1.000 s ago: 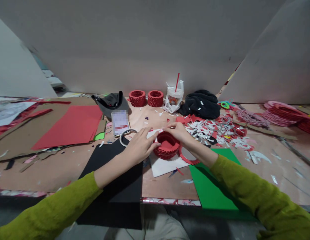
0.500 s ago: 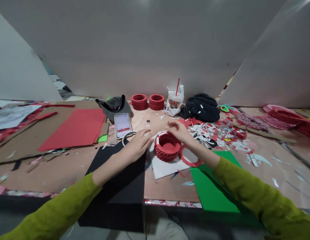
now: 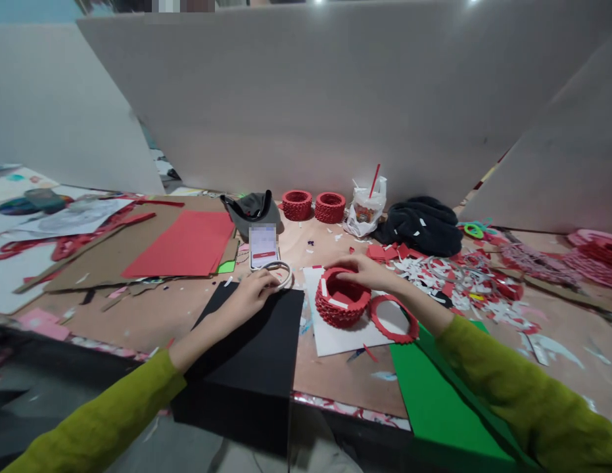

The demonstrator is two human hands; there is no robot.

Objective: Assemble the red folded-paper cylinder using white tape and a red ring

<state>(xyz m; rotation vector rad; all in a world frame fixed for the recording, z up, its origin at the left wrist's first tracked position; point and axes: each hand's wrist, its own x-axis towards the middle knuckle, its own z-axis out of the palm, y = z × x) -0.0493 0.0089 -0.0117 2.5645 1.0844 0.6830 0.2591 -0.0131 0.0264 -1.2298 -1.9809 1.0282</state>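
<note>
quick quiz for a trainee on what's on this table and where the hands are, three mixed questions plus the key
1. Which thing are the fingers of the right hand at?
2. True or false: the dark cloth lies to the right of the white bag, as seen in the picture.
3. Fill in the number: at the back, between the grey cap and the white bag, stand ___ thick red rings.

Key:
1. The front thick red ring, at its far rim.
2. True.
3. Two.
</note>
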